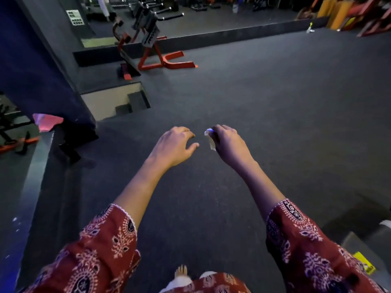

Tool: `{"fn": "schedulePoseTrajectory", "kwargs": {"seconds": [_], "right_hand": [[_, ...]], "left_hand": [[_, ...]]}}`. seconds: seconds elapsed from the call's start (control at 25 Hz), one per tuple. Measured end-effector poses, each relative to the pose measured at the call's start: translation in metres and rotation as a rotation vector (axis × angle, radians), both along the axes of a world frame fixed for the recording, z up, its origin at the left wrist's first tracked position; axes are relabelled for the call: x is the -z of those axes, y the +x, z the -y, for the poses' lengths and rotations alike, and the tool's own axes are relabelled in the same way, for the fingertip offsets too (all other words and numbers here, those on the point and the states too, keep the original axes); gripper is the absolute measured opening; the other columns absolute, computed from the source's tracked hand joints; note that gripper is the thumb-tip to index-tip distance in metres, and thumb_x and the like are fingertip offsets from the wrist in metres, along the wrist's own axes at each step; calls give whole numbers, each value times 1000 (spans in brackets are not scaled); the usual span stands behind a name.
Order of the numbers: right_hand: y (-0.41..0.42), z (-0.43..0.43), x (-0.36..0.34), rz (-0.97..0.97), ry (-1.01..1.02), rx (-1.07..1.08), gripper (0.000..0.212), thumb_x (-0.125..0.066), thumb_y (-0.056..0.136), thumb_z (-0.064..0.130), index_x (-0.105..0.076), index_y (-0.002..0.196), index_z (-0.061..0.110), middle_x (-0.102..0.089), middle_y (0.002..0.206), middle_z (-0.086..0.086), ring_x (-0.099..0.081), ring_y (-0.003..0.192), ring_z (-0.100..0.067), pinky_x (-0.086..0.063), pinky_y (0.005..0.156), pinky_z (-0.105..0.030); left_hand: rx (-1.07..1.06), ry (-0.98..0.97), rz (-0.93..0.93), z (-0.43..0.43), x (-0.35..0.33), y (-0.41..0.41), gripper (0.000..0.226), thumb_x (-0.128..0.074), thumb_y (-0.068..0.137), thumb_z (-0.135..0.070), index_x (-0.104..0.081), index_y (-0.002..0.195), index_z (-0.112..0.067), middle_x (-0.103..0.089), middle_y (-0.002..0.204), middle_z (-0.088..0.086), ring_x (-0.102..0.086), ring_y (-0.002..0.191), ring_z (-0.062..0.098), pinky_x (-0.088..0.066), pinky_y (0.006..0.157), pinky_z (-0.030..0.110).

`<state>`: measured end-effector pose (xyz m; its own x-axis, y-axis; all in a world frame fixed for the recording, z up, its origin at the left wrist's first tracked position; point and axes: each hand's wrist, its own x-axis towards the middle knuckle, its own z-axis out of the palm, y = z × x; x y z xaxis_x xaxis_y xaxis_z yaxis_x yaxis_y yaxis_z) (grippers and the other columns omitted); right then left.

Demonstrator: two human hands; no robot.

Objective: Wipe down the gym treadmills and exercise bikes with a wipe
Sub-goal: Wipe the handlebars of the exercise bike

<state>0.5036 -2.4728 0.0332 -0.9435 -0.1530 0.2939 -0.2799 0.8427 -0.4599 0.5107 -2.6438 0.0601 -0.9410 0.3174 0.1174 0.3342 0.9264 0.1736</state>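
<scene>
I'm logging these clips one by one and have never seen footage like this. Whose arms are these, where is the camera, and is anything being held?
There is no machine here. A person wears one wide-angle camera on the head, looking forward and down, so you see their own arms in red patterned sleeves. The left hand is empty, with its fingers loosely curled. The right hand grips a small white wipe. Both hang above the dark gym floor. A red metal frame stands further off, and a pink cloth lies on a ledge at the left. No treadmill or bike is plainly in view.
</scene>
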Motion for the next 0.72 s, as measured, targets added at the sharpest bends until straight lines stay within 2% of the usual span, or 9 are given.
{"fn": "schedulePoseTrajectory", "kwargs": {"seconds": [0.16,0.24,0.32,0.52,0.72], "right_hand": [[-97,-5,89,-46,-50,82,28,-44,101,29,-63,109,10,-62,105,-9,-54,102,-29,-44,73,-38],[-131,-23,104,-36,-133,123,24,-47,99,26,-64,102,9,-65,103,-11,-57,100,-34,-48,76,-41],[-155,-49,103,-7,-128,149,22,-48,98,24,-63,99,8,-65,102,-13,-58,99,-35,-48,78,-44],[-232,-164,104,7,-69,348,25,-45,99,24,-61,99,4,-64,101,-15,-55,100,-35,-46,78,-44],[-313,-324,94,-39,-72,501,27,-44,100,26,-64,104,7,-64,102,-13,-56,100,-34,-48,78,-43]], "left_hand": [[124,-145,4,-11,91,-113,44,-50,95,-40,-57,129,-14,-54,134,6,-47,123,24,-34,101,33],[167,-112,52,-31,106,-151,43,-51,94,-41,-58,127,-13,-56,130,6,-49,121,25,-36,99,33],[245,-117,67,-59,108,-183,43,-52,94,-41,-59,126,-14,-57,129,6,-50,119,25,-37,99,33],[426,-52,30,-177,97,-293,42,-54,93,-40,-60,125,-13,-58,127,6,-51,119,25,-39,97,34],[573,-51,31,-349,92,-396,42,-52,94,-40,-57,128,-15,-55,131,5,-48,122,23,-38,98,33]]}}
